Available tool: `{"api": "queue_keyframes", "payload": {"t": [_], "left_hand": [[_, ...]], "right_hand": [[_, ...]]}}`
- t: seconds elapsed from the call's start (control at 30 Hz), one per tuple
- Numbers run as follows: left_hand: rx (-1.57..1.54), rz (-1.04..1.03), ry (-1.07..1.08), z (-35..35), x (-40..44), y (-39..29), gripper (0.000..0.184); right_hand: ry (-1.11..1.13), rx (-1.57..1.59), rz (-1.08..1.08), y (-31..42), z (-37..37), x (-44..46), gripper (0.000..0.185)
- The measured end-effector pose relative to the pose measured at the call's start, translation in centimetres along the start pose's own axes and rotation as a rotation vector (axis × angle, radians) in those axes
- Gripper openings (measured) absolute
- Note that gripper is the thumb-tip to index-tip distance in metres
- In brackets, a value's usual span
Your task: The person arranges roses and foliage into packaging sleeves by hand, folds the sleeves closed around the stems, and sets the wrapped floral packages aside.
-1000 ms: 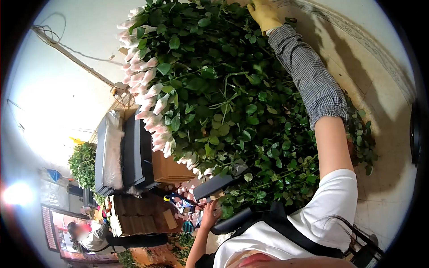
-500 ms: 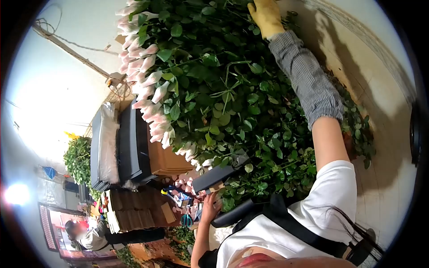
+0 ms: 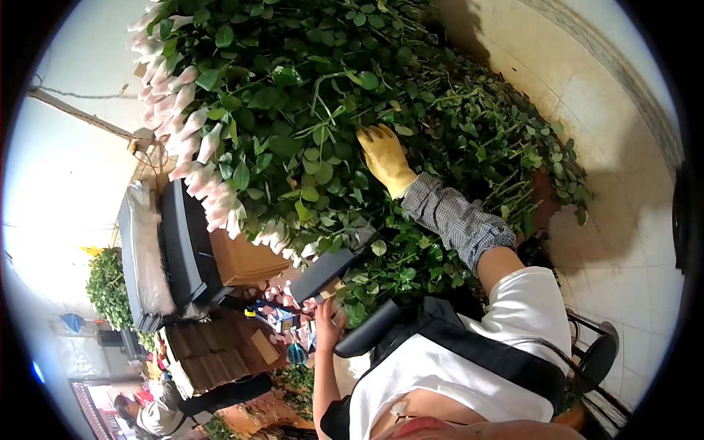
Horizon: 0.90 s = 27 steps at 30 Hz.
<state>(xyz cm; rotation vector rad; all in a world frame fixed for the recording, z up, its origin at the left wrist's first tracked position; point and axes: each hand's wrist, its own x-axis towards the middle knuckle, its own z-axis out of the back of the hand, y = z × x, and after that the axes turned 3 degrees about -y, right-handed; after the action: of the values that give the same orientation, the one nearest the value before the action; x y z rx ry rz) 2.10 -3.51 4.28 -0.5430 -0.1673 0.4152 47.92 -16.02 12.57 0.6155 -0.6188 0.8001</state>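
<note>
**Pale wall (image 3: 73, 176), tiled floor (image 3: 616, 242), flowers (image 3: 282, 103) between**

Netted, pale-pink buds (image 3: 209, 143) line the left. Past a blue item (image 3: 281, 318), any print unreadably small, the bare left hand (image 3: 328, 323) meets a grey block (image 3: 320, 274); grip unclear. Glossy leaves (image 3: 455, 132) spread rightward; the yellow-gloved right hand (image 3: 383, 158) lies on them, fingers slightly bent, hold uncertain.

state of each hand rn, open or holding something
Left hand: near the dark panel; open or closed can't be told.
Right hand: gloved, at the leaves; grip can't be told.
</note>
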Motion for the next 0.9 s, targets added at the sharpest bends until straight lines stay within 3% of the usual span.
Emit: {"api": "queue_keyframes", "payload": {"t": [0.07,0.13,0.2,0.27,0.33,0.53,0.6,0.73,0.77,0.8,0.83,0.9], "left_hand": [[-0.003,0.003,-0.013,-0.1,-0.1,0.1,0.068],[-0.037,0.016,0.009,-0.1,-0.1,0.3,0.067],[-0.031,0.014,0.0,-0.1,0.1,0.3,0.067],[-0.026,0.022,-0.004,-0.1,0.0,0.0,0.067],[-0.059,0.01,-0.001,0.3,0.3,-0.6,0.066],[-0.076,-0.004,-0.027,0.1,0.3,-0.5,0.066],[-0.078,-0.017,-0.04,0.6,0.4,-1.2,0.066],[-0.073,0.002,-0.034,0.3,0.4,-1.0,0.067],[-0.086,0.015,-0.03,0.4,0.2,-0.9,0.067],[-0.081,0.016,-0.039,0.5,0.2,-0.7,0.067],[-0.075,-0.011,-0.055,0.3,0.3,-0.5,0.067],[-0.073,-0.038,-0.064,-0.1,0.3,-0.2,0.067]], "right_hand": [[0.104,0.148,-0.084,-1.2,-1.0,0.3,0.036],[-0.269,0.423,-0.161,-2.6,-0.2,1.3,0.032],[-0.271,0.147,-0.222,-5.4,2.2,3.9,0.031],[-0.265,-0.065,-0.192,-9.9,0.0,6.1,0.033],[0.047,-0.088,-0.223,-12.3,-1.9,7.1,0.038],[0.119,-0.314,-0.105,-10.8,-0.8,5.5,0.052],[0.349,-0.23,-0.181,-10.3,0.9,5.9,0.053],[0.377,-0.268,-0.074,-11.1,1.5,7.3,0.044],[0.317,-0.342,-0.066,-9.9,1.9,7.4,0.032],[0.262,-0.283,-0.073,-8.3,2.2,8.0,0.022],[0.164,0.062,-0.136,-8.3,-1.6,8.2,0.019],[0.147,0.242,-0.025,-4.3,-1.5,8.1,0.015]]}}
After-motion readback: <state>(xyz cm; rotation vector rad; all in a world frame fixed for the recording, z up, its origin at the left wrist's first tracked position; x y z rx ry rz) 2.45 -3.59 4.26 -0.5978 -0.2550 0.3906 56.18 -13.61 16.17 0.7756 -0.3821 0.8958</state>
